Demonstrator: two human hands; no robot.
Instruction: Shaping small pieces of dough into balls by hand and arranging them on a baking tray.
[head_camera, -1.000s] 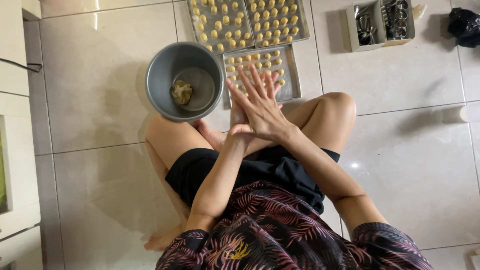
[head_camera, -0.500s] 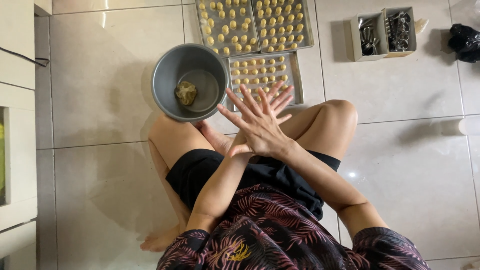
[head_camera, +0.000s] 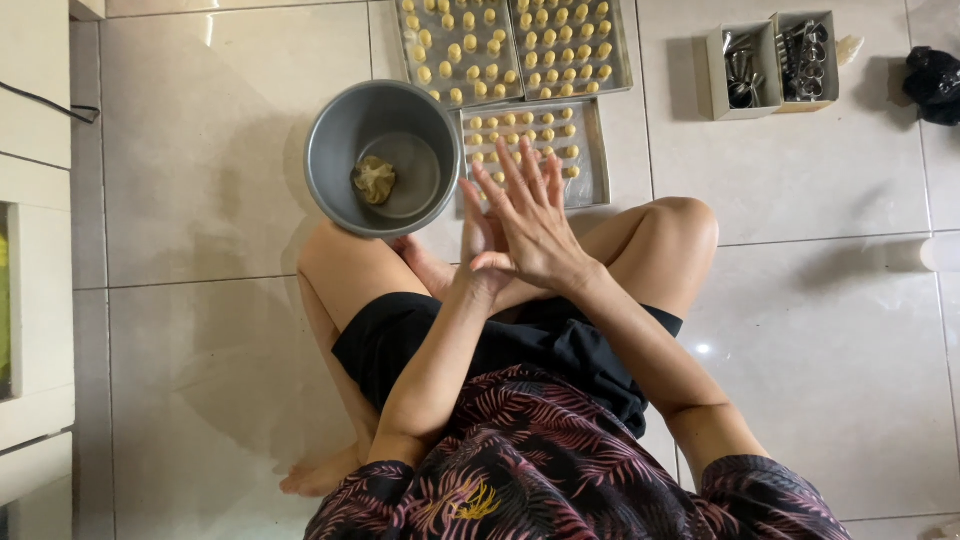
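I sit cross-legged on a tiled floor with my palms pressed flat together above my knees. My right hand (head_camera: 535, 225) lies on top with its fingers spread and pointing away from me. My left hand (head_camera: 478, 235) is underneath, mostly covered. Whatever may be between the palms is hidden. Just ahead to the left, against my knee, stands a grey metal bowl (head_camera: 322, 150) with a lump of yellow dough (head_camera: 374, 180) in it. Beyond my fingertips lies a small baking tray (head_camera: 593, 160) with rows of small dough balls.
Two more trays (head_camera: 460, 55) (head_camera: 570, 45) full of dough balls lie further out. Two open boxes of metal tools (head_camera: 775, 60) and a black bag (head_camera: 935, 80) are at the far right. A pale cabinet (head_camera: 35, 250) runs along the left edge.
My palms have slid against each other, the top hand's fingers turning a little more upright. The view has shifted slightly; the bowl and trays stay put on the floor.
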